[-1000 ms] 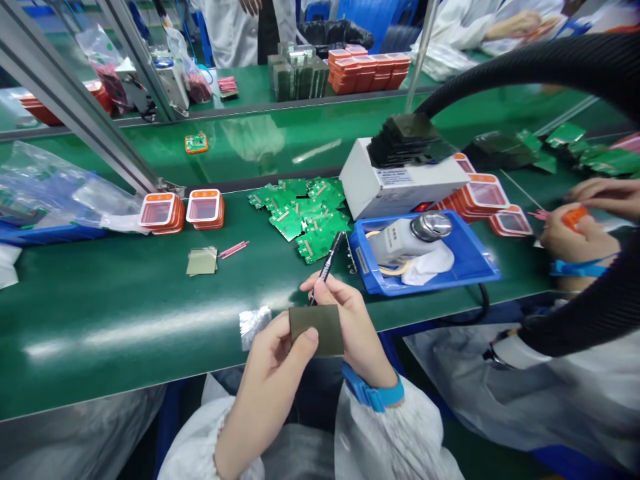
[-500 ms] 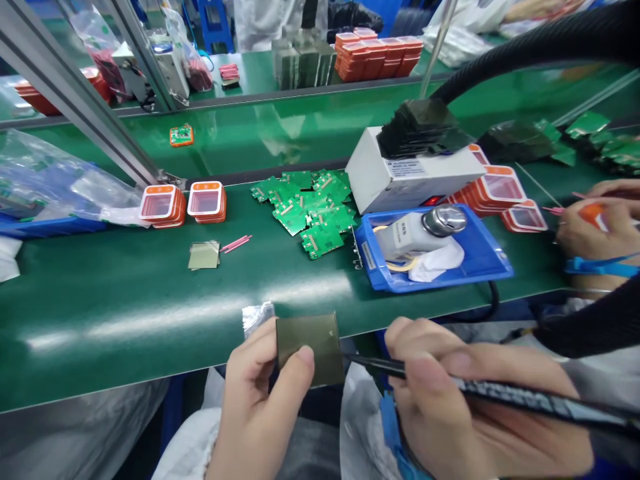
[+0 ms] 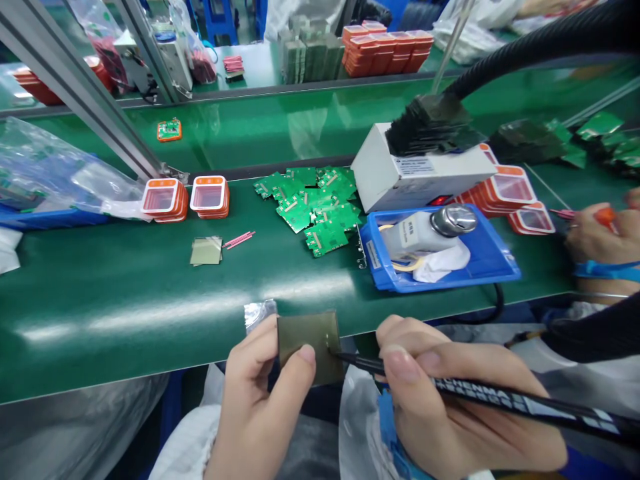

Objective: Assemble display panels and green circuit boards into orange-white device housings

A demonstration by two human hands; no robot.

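Note:
My left hand point(image 3: 273, 393) pinches a square olive LCD panel point(image 3: 305, 333) between thumb and fingers, just over the table's front edge. Closed around black tweezers point(image 3: 480, 395) with white lettering, my right hand point(image 3: 450, 407) holds their dark pointed tip against the panel's face near its right side. A small bright mark shows just above the tip. Behind my left fingers lies a crinkled silver foil piece point(image 3: 260, 313). Farther back on the table, two or so paler panels point(image 3: 206, 251) rest beside thin pink strips point(image 3: 239, 240).
Green circuit boards point(image 3: 315, 207) lie heaped mid-table. Right of them are a blue tray point(image 3: 487, 267) with a bottle point(image 3: 420, 233) and a white box point(image 3: 425, 183) bearing stacked dark panels point(image 3: 425, 123). Orange frames point(image 3: 210, 197) stand left. A co-worker's hand point(image 3: 595, 233) works at right.
The tweezers' tip has moved left from the panel's right edge onto its face, and my right hand has shifted left with it. My left hand stays nearly still. The camera view has shifted slightly.

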